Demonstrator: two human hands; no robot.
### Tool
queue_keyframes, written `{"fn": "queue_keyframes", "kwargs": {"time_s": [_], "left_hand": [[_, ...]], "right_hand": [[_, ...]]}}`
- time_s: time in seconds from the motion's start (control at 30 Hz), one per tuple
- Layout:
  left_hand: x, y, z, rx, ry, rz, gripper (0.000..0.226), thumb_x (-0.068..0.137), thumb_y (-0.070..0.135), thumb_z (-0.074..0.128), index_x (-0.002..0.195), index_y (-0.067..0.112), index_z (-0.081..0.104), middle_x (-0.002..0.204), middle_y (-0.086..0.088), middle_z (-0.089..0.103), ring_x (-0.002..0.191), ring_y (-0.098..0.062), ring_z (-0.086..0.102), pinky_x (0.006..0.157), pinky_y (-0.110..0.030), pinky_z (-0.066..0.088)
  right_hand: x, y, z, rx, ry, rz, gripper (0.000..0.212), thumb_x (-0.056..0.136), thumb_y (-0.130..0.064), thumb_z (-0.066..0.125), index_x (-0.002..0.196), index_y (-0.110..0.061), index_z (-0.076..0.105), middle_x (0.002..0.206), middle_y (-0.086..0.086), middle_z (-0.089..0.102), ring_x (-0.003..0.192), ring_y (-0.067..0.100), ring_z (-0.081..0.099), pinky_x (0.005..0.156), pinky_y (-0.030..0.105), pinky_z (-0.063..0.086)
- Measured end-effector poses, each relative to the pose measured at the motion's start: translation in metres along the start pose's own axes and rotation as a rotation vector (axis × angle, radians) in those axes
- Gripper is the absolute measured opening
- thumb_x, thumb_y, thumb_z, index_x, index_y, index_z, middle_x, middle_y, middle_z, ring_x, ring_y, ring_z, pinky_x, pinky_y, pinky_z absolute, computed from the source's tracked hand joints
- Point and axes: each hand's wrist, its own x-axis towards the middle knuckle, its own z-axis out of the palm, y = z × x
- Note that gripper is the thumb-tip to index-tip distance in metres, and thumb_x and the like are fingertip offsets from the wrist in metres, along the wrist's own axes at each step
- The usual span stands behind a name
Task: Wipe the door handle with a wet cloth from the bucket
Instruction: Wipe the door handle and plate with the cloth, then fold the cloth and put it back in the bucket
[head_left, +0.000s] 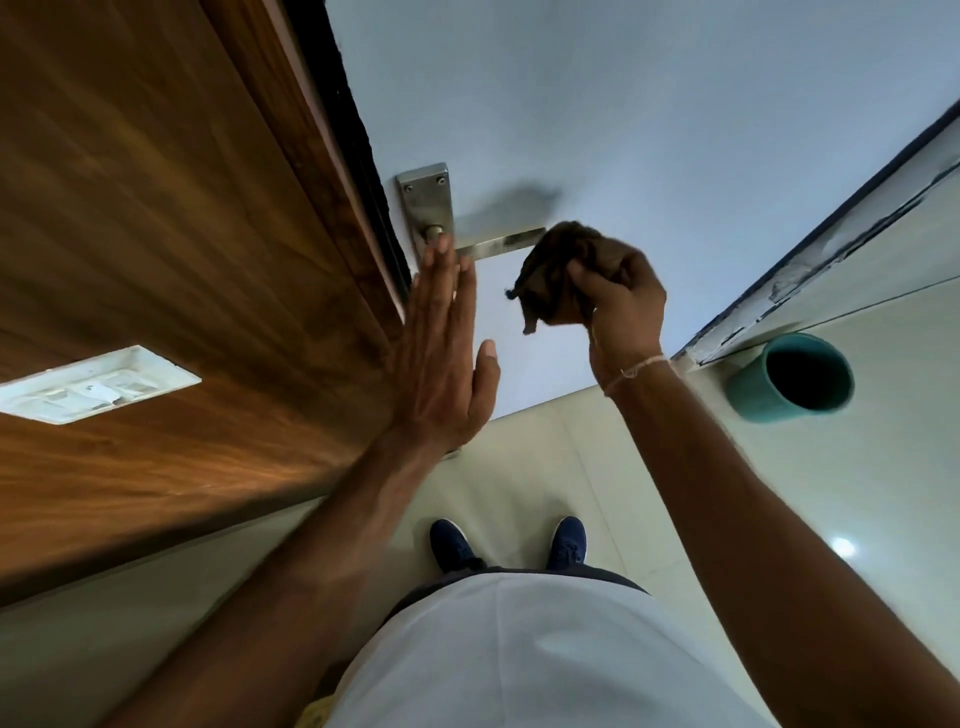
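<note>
Seen from the head camera, the brushed-steel lever door handle (501, 242) sits just above centre frame on the pale blue door (675, 130). The right hand (618, 296) is clenched around a crumpled dark brown cloth (558, 270), which meets the lever's free end. The left hand (441, 353) is flat and released, fingers spread by the steel backplate (426, 208). A teal bucket (792, 376) stands at the right edge on cream floor tiles (831, 493)
</note>
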Motion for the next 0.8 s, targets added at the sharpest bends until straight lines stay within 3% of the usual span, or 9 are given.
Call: {"fn": "queue_keyframes", "kwargs": {"time_s": [0.07,0.13,0.2,0.27,0.33,0.43,0.6,0.73,0.8], "left_hand": [[0.007,0.003,0.007,-0.146,-0.083,-0.023,0.062,0.108,0.02,0.042,0.166,-0.001,0.032,0.177,-0.021,0.023,0.168,-0.032,0.02,0.136,-0.05,0.024],[0.015,0.006,0.013,-0.293,-0.16,-0.196,0.056,0.112,0.03,0.035,0.162,0.007,0.044,0.17,-0.012,0.043,0.16,-0.02,0.037,0.133,-0.037,0.032],[0.024,0.012,0.017,-0.497,-0.213,-0.435,0.055,0.111,0.038,0.033,0.151,0.011,0.059,0.151,-0.006,0.065,0.143,-0.013,0.057,0.124,-0.037,0.044],[0.033,0.015,0.019,-0.676,-0.239,-0.628,0.053,0.107,0.044,0.037,0.14,0.014,0.067,0.132,-0.001,0.075,0.127,-0.009,0.067,0.116,-0.038,0.051],[0.043,0.016,0.02,-0.764,-0.301,-0.724,0.046,0.108,0.047,0.043,0.131,0.017,0.069,0.122,0.001,0.076,0.119,-0.011,0.071,0.114,-0.043,0.055],[0.05,0.018,0.019,-0.844,-0.412,-0.779,0.046,0.113,0.049,0.048,0.124,0.012,0.071,0.116,-0.008,0.078,0.114,-0.02,0.074,0.104,-0.045,0.062],[0.05,0.018,0.018,-0.895,-0.424,-0.817,0.032,0.105,0.04,0.068,0.106,0.009,0.075,0.105,-0.012,0.076,0.102,-0.021,0.075,0.074,-0.03,0.065],[0.047,0.006,0.007,-0.936,-0.467,-0.882,0.034,0.097,0.032,0.079,0.118,0.006,0.075,0.113,-0.013,0.081,0.105,-0.023,0.08,0.08,-0.039,0.068],[0.046,0.001,0.0,-0.949,-0.469,-0.925,0.034,0.096,0.027,0.08,0.12,0.003,0.075,0.114,-0.017,0.08,0.105,-0.027,0.079,0.084,-0.043,0.068]], "right_hand": [[-0.007,0.006,-0.013,0.166,-0.06,0.187,0.036,0.091,0.005,0.061,0.127,0.005,0.063,0.119,0.03,0.07,0.109,0.046,0.072,0.085,0.068,0.06],[-0.013,0.009,-0.026,0.317,-0.079,0.315,0.048,0.093,0.001,0.054,0.141,0.01,0.055,0.134,0.031,0.063,0.123,0.05,0.064,0.1,0.074,0.053],[-0.02,0.005,-0.036,0.448,-0.056,0.379,0.046,0.096,-0.002,0.048,0.139,0.011,0.055,0.135,0.029,0.058,0.122,0.048,0.064,0.093,0.066,0.06],[-0.029,0.0,-0.041,0.531,-0.073,0.402,0.033,0.098,-0.005,0.045,0.127,0.003,0.059,0.121,0.023,0.059,0.108,0.042,0.066,0.084,0.056,0.063],[-0.036,-0.003,-0.043,0.552,-0.104,0.411,0.026,0.103,-0.017,0.049,0.119,-0.001,0.062,0.112,0.02,0.066,0.102,0.04,0.072,0.086,0.057,0.062],[-0.045,-0.003,-0.039,0.466,-0.155,0.432,0.05,0.103,-0.039,0.063,0.132,0.002,0.066,0.133,0.026,0.068,0.124,0.045,0.069,0.102,0.068,0.055],[-0.051,0.011,-0.028,0.281,-0.137,0.434,0.047,0.099,-0.014,0.055,0.142,0.005,0.058,0.145,0.035,0.059,0.128,0.056,0.063,0.091,0.064,0.06],[-0.051,0.011,-0.024,0.331,-0.105,0.442,0.028,0.099,-0.006,0.039,0.105,-0.005,0.066,0.12,0.023,0.072,0.107,0.046,0.069,0.081,0.061,0.062],[-0.048,0.012,-0.025,0.328,-0.139,0.452,0.028,0.098,-0.007,0.039,0.108,-0.002,0.065,0.12,0.022,0.072,0.11,0.047,0.068,0.081,0.063,0.061]]}}
